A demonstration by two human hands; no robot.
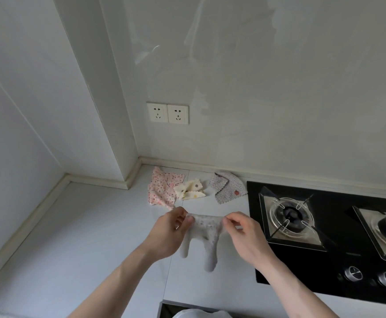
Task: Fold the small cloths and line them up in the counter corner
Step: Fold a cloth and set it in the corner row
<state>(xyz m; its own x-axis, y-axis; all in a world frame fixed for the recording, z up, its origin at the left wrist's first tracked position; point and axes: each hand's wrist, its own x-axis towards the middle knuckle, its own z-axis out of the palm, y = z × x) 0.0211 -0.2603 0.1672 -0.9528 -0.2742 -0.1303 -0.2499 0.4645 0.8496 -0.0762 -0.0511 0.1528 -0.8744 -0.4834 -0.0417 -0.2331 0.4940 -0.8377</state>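
Head view, looking down at a pale counter (95,237) where two walls meet. Both bare hands hold one small grey cloth (204,235) up above the counter, in front of the person. Its top edge runs left to right between the hands, stretched fairly level; the rest hangs toward the viewer in two rounded drooping lobes, the right one longer. The cloth looks blurred, so its pattern is hard to read.

The left hand (169,230) pinches the cloth's left top corner, thumb and fingers curled together on the fabric. The right hand (245,235) pinches the right top corner the same way, fingers closed on it.

Farther back, near the wall, three more cloths lie unfolded and rumpled on the counter: a pink cloth (162,189) nearest the corner, a cream cloth (191,189) touching its right edge, and a dotted grey cloth (227,187) a little apart, its right tip at the edge of a black stove (352,253).

Two sockets (168,112) sit on the wall above.
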